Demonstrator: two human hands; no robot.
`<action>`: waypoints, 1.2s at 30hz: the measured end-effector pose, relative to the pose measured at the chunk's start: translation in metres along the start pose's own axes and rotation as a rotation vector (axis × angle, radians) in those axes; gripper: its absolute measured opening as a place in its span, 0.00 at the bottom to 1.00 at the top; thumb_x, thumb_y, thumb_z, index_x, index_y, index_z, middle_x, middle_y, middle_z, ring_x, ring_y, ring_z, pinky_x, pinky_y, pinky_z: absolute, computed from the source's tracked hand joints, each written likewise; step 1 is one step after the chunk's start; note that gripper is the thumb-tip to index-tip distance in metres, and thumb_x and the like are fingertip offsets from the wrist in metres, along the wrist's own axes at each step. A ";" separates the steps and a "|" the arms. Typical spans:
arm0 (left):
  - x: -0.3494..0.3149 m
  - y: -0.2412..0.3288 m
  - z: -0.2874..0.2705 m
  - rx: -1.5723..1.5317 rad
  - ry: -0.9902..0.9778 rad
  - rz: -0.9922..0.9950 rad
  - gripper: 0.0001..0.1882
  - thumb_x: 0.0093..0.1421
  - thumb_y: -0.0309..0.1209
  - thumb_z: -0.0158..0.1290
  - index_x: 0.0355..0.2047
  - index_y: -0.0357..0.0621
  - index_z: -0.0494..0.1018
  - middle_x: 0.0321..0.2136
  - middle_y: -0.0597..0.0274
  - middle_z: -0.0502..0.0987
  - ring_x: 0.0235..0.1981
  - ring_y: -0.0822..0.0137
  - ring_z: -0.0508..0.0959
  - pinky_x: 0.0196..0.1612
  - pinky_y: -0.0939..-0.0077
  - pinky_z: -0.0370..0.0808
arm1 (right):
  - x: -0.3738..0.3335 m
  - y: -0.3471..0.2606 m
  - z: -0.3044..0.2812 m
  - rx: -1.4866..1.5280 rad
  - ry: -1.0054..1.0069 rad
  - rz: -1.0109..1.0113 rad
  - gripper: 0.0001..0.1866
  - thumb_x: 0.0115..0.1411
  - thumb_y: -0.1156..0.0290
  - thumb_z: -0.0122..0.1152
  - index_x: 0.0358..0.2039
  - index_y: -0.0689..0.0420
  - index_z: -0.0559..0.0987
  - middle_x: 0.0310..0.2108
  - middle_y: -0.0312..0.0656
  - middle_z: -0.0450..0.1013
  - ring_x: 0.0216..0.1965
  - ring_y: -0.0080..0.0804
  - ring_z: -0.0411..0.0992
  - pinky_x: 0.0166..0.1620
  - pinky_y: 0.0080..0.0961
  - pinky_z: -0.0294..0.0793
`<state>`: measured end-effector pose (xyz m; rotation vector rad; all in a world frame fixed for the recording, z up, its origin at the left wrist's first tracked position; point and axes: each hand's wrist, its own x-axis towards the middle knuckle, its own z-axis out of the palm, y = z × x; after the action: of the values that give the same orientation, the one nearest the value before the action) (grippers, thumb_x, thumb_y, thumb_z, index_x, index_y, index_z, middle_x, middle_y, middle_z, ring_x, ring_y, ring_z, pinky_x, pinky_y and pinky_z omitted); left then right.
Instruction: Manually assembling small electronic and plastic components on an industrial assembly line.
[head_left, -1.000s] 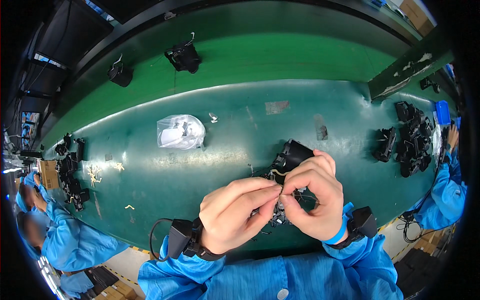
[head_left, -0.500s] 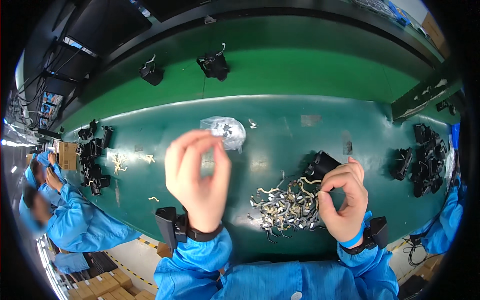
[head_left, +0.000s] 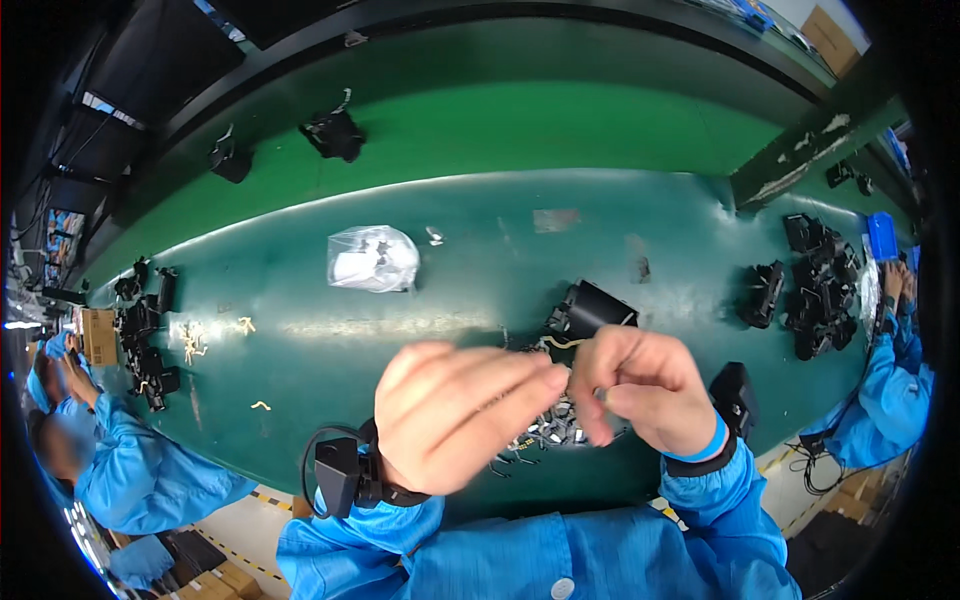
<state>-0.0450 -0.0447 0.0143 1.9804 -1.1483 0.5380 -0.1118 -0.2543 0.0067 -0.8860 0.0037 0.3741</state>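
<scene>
Over the bench, my left hand (head_left: 455, 415) reaches toward the right one. Its fingers are pressed together at the tips and slightly blurred; whatever they hold, if anything, is hidden. Close beside it, my right hand (head_left: 650, 390) is closed in a pinch, with a tiny greyish bit at the thumb tip too small to name. Beneath both hands, mostly covered by them, lies a pile of short cables with connectors (head_left: 555, 432). A black cylindrical part (head_left: 597, 310) rests on the bench just beyond the right hand.
A clear plastic bag with white pieces (head_left: 375, 262) lies on the green bench (head_left: 480, 250). Black parts are heaped at left (head_left: 145, 340) and right (head_left: 820, 285). Cream cable pieces (head_left: 190, 342) lie at left. Co-workers in blue sit at both ends. A dark post (head_left: 815, 150) stands at back right.
My left hand has swung down and right from above the bench to meet the right hand. The right hand has shifted slightly left. The whole view has turned a little to the right.
</scene>
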 end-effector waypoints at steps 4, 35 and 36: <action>-0.002 0.005 0.007 -0.091 -0.109 0.046 0.17 0.41 0.25 0.67 0.34 0.43 0.80 0.33 0.59 0.82 0.30 0.65 0.82 0.32 0.74 0.72 | 0.000 0.000 -0.003 0.047 -0.064 0.153 0.02 0.63 0.76 0.53 0.35 0.59 0.71 0.27 0.38 0.74 0.30 0.22 0.73 0.35 0.19 0.71; -0.022 -0.010 0.049 -0.232 -0.205 -0.626 0.24 0.51 0.18 0.61 0.46 0.38 0.65 0.26 0.58 0.79 0.30 0.66 0.80 0.36 0.74 0.75 | 0.010 -0.027 -0.040 -1.536 0.025 -0.183 0.29 0.44 0.82 0.61 0.50 0.54 0.71 0.48 0.43 0.71 0.51 0.46 0.67 0.54 0.36 0.66; -0.020 -0.009 0.046 -0.300 -0.194 -0.692 0.23 0.51 0.17 0.60 0.46 0.38 0.65 0.26 0.59 0.78 0.30 0.68 0.79 0.36 0.75 0.74 | 0.009 -0.025 -0.043 -1.538 0.027 -0.184 0.29 0.44 0.82 0.61 0.50 0.54 0.71 0.48 0.43 0.71 0.51 0.46 0.67 0.54 0.36 0.66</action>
<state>-0.0481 -0.0679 -0.0314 2.0200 -0.5379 -0.1788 -0.0887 -0.2975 -0.0033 -2.3864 -0.3832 0.1313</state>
